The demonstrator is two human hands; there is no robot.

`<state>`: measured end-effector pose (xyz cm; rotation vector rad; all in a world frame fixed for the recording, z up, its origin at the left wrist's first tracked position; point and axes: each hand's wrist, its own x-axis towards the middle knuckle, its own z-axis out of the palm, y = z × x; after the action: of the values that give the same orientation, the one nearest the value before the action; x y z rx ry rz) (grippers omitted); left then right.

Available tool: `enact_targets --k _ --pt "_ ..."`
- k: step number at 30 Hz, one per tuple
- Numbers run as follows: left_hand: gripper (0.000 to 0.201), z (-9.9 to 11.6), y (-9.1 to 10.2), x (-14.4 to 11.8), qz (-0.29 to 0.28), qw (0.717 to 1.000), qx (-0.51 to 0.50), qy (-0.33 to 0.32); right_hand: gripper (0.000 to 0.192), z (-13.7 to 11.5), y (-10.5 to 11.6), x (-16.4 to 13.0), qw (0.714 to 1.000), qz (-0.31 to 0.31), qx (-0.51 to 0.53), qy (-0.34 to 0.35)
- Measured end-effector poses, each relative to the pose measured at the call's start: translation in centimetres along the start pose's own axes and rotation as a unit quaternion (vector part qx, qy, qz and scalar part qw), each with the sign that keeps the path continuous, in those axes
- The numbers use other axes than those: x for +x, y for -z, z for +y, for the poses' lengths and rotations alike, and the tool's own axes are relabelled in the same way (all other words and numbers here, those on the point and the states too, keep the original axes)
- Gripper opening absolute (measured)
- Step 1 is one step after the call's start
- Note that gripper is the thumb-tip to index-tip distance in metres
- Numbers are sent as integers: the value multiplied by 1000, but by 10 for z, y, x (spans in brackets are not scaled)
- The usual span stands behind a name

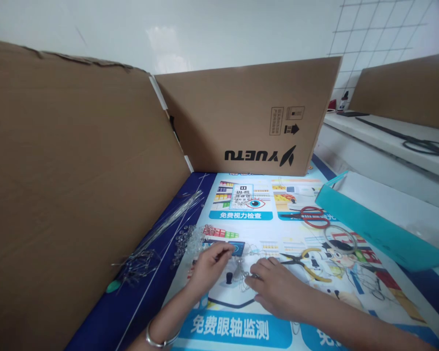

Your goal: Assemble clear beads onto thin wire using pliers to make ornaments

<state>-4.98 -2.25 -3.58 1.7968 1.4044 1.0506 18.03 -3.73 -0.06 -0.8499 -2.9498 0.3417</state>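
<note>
both hands pinch a thin wire piece (pixel 243 273) low on the printed mat (pixel 241 214): left hand (pixel 209 265) fingers closed on one end, right hand (pixel 276 287) fingers pressed on the other. clear beads (pixel 188 241) just left, wire bundle (pixel 161 229) beyond. pliers (pixel 303 263) near right hand, red scissors (pixel 312 216) further back. prob best to keep wire taut, small moves, hands close to the surface so beads don't scatter.
</note>
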Motion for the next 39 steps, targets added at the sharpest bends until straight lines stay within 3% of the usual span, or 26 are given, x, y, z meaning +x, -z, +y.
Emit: enact_targets --k 7,15,25,33,39 --pt "18 -5 -10 -2 -7 999 14 -46 33 1 -7 -4 1000 21 5 2" --pt "20 -4 -9 -4 5 998 24 -59 35 3 -10 -7 999 33 8 12" --pt "20 -3 -10 -3 -19 995 48 -84 37 4 -15 -8 999 44 3 32" --pt "19 -6 -12 -2 -24 995 62 -79 38 6 -18 -10 998 58 8 32" --pt "19 -11 -11 -2 -10 994 69 -80 44 7 -10 -17 994 104 16 29"
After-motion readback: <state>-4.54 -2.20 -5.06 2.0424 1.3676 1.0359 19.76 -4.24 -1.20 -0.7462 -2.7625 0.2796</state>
